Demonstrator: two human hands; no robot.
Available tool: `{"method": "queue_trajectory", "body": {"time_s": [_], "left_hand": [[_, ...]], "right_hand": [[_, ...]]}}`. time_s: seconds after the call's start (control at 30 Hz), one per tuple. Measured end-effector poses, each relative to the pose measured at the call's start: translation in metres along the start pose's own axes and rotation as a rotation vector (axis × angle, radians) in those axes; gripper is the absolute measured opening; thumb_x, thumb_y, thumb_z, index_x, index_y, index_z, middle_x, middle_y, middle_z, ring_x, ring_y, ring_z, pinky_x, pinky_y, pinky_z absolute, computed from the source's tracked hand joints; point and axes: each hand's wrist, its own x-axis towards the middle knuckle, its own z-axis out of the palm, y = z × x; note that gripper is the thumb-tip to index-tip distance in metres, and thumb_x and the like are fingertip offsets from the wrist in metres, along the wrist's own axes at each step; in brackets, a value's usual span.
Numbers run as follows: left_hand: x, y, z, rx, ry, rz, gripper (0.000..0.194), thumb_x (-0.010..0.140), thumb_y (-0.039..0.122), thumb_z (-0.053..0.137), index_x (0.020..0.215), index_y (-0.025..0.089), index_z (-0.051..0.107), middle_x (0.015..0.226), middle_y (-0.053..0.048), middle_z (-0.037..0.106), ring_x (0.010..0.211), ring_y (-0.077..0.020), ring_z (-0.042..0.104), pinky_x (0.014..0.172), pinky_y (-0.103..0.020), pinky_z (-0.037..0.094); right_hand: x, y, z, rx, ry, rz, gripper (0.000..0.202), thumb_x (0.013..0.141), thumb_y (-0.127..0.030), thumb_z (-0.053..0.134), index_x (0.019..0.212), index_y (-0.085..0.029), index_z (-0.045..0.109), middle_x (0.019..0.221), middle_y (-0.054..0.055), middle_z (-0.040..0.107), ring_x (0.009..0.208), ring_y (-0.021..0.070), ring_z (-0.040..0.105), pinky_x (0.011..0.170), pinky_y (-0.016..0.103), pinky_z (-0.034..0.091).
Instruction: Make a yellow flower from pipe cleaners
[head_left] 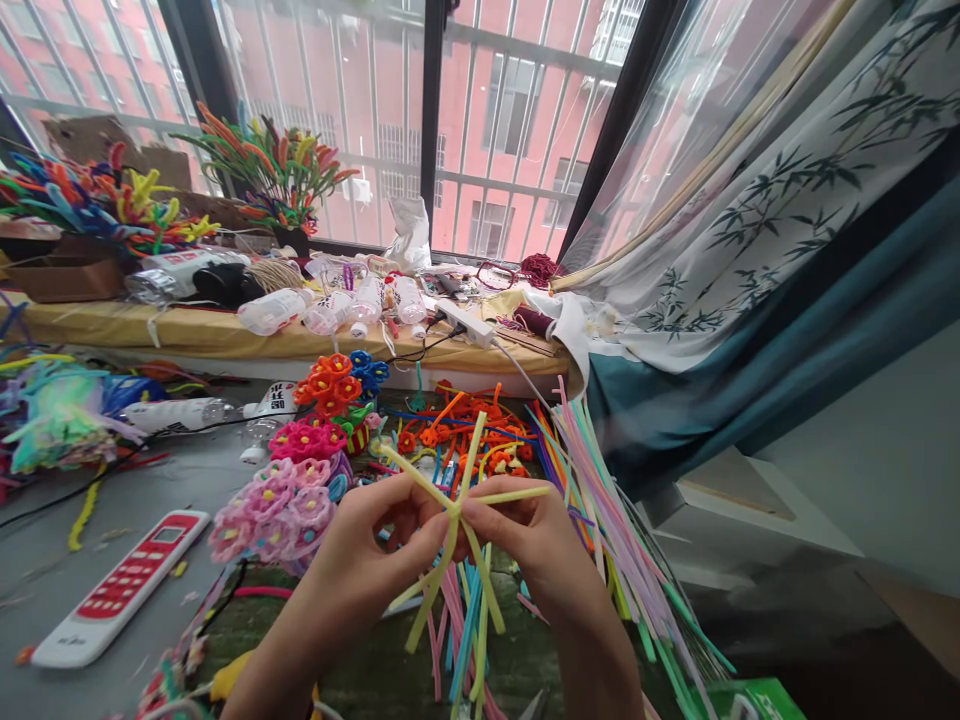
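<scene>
Both hands pinch a bundle of pale yellow pipe cleaners (471, 462) at its twisted middle, low in the centre of the view. My left hand (371, 560) grips it from the left with thumb and fingers. My right hand (529, 545) grips it from the right. The yellow stems fan out above and below the pinch like a star. Beneath the hands lie loose pink, blue and yellow pipe cleaners (461, 640).
Finished pink, red and orange pipe-cleaner flowers (296, 490) lie left of my hands. A red and white remote (120, 588) rests on the grey table. Long pastel stems (607, 520) lie to the right. Bottles, a power strip (465, 322) and colourful bouquets crowd the windowsill.
</scene>
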Motion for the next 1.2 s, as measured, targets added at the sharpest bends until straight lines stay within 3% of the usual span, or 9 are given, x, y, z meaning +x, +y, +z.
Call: {"method": "queue_trajectory", "body": {"time_s": [0.27, 0.37, 0.57, 0.77, 0.93, 1.2], "left_hand": [[0.000, -0.012, 0.001, -0.113, -0.049, -0.059, 0.024, 0.085, 0.036, 0.062, 0.069, 0.018, 0.060, 0.063, 0.001, 0.058, 0.059, -0.0133, 0.050, 0.054, -0.023, 0.039], [0.001, -0.008, 0.000, -0.163, -0.029, -0.046, 0.021, 0.081, 0.033, 0.066, 0.067, 0.018, 0.061, 0.061, 0.002, 0.057, 0.056, -0.0116, 0.050, 0.052, -0.021, 0.039], [0.005, 0.003, 0.000, -0.314, 0.015, -0.033, 0.014, 0.079, 0.026, 0.072, 0.072, 0.018, 0.061, 0.067, 0.002, 0.066, 0.063, -0.0132, 0.065, 0.057, -0.020, 0.047], [0.003, -0.001, -0.003, -0.149, -0.021, -0.006, 0.017, 0.085, 0.034, 0.067, 0.078, 0.017, 0.066, 0.069, 0.000, 0.067, 0.063, -0.0145, 0.064, 0.058, -0.022, 0.049], [0.004, 0.004, -0.004, -0.207, -0.082, -0.037, 0.021, 0.084, 0.035, 0.067, 0.073, 0.017, 0.062, 0.069, -0.001, 0.066, 0.065, -0.0148, 0.064, 0.059, -0.022, 0.050], [0.004, 0.000, -0.003, -0.213, -0.029, 0.000, 0.016, 0.084, 0.029, 0.068, 0.074, 0.017, 0.065, 0.067, 0.001, 0.069, 0.062, -0.0129, 0.067, 0.057, -0.018, 0.052]], "right_hand": [[0.000, 0.003, -0.001, -0.079, -0.008, 0.038, 0.023, 0.067, -0.036, 0.087, 0.070, -0.014, 0.079, 0.062, 0.001, 0.070, 0.056, 0.0113, 0.061, 0.056, 0.020, 0.047], [-0.001, 0.004, -0.001, -0.061, -0.026, 0.023, 0.024, 0.067, -0.037, 0.087, 0.070, -0.015, 0.080, 0.062, 0.001, 0.070, 0.057, 0.0113, 0.061, 0.057, 0.019, 0.047], [0.000, 0.003, 0.000, -0.002, 0.008, 0.000, 0.026, 0.066, -0.040, 0.088, 0.071, -0.015, 0.080, 0.062, 0.001, 0.071, 0.060, 0.0123, 0.064, 0.061, 0.020, 0.052], [0.001, 0.002, -0.005, -0.004, -0.008, -0.001, 0.026, 0.070, -0.040, 0.087, 0.075, -0.015, 0.082, 0.062, 0.003, 0.073, 0.059, 0.0128, 0.067, 0.060, 0.020, 0.054], [0.002, 0.006, -0.008, 0.049, -0.028, -0.005, 0.026, 0.074, -0.041, 0.084, 0.077, -0.016, 0.082, 0.062, 0.004, 0.074, 0.055, 0.0125, 0.068, 0.059, 0.020, 0.056], [0.003, 0.006, -0.005, 0.056, -0.051, -0.011, 0.025, 0.076, -0.040, 0.082, 0.082, -0.015, 0.083, 0.059, 0.004, 0.073, 0.054, 0.0129, 0.068, 0.059, 0.021, 0.057]]}}
